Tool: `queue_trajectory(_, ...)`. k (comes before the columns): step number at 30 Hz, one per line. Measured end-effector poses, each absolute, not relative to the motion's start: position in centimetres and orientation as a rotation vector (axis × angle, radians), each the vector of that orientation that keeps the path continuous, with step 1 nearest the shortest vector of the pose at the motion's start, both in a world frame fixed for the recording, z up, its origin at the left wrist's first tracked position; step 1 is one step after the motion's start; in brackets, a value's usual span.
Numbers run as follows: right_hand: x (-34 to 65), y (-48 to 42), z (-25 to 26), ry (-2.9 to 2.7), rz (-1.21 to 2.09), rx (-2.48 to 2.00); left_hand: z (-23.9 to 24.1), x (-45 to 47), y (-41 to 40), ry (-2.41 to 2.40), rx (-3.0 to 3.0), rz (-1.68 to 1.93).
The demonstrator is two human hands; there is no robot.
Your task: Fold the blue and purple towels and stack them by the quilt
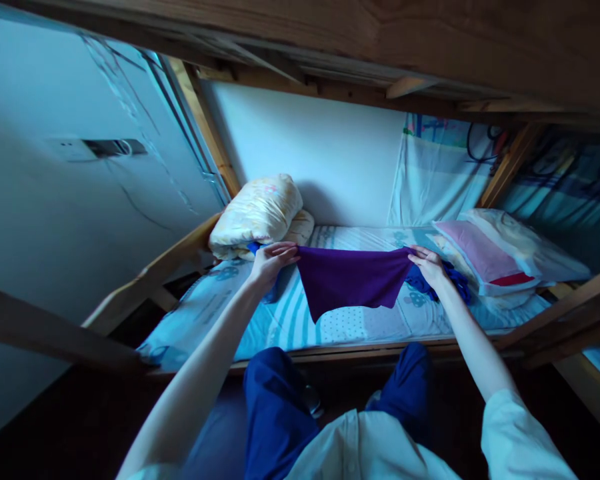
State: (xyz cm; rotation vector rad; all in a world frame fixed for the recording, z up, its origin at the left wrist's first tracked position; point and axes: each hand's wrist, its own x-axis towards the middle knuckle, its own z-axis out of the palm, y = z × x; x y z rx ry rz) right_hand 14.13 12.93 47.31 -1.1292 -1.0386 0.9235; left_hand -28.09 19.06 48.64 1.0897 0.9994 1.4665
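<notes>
A purple cloth (355,280) hangs stretched between my two hands, above the lower bunk's patterned sheet (280,327). My left hand (273,261) pinches its upper left corner, and my right hand (427,261) grips the upper right corner. The lower edge of the cloth hangs free and uneven. Behind my right hand lies a crumpled dark blue cloth (457,283) on the bed. Some blue fabric (271,293) also shows behind my left hand, partly hidden by it.
A folded cream quilt (257,217) sits at the bed's left end. Pillows (480,250) lie at the right. The upper bunk's wooden beam (330,33) crosses overhead. A socket (70,149) with loose cables is on the left wall. A curtain (430,173) hangs behind.
</notes>
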Motion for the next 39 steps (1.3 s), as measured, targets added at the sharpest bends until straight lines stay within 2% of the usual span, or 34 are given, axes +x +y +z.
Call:
queue_trajectory(7,14.2,12.6,46.7,-1.030,1.057,-1.171,47.9,-28.7,18.4,1.014,1.069,1.353)
queue_trajectory(14,13.7,12.6,45.9,-0.923,0.900,-1.147,47.8,-28.5,17.9,1.025,0.920,1.318)
queue_trajectory(22,13.4,10.5,45.6,-0.939,0.893,-1.190,46.7,-27.9,17.4,1.092,0.818,1.409)
queue_trajectory(27,13.8,6.9,44.0,-0.969,0.916,-1.318,44.0,-29.2,15.0,1.150,0.858,1.328)
queue_trajectory(33,14.7,2.7,39.7,-0.945,1.077,-1.408,38.9,-31.3,12.1,1.238,0.826,1.126)
queue_trajectory(39,15.2,6.4,36.4,-0.877,1.123,-1.503,35.1,-31.0,14.8,1.234,0.858,1.007)
